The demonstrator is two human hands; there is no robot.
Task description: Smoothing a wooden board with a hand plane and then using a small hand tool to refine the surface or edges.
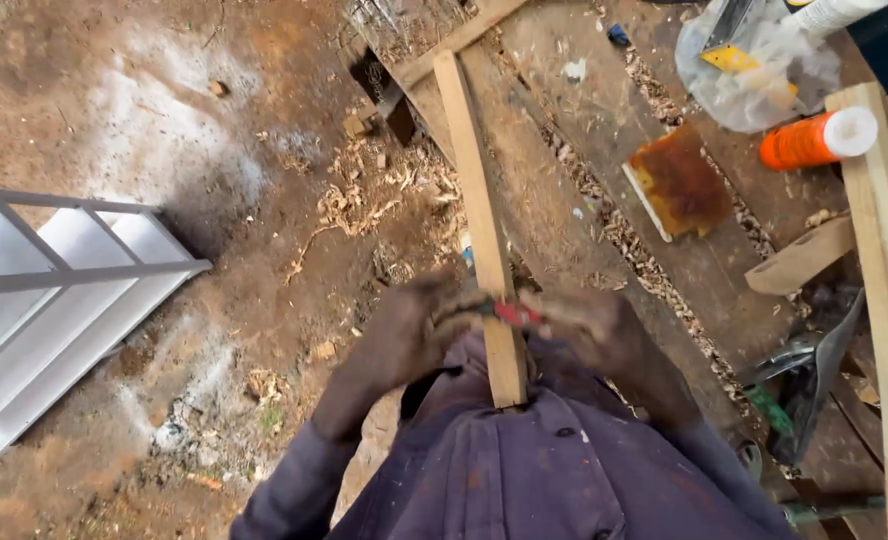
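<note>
Over dirt beside the worktop [564, 190], left hand [409, 335] and right hand [594, 325] seemingly clamp a red tool [516, 313] across the wooden strip [479, 200]; braced against the body, it could slip.

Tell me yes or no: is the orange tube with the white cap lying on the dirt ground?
No, the orange tube lies on the wooden workbench, beside a clear plastic bag, well away from the dirt ground.

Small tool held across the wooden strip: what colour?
Red small tool, pinched between both hands; head view.
</note>
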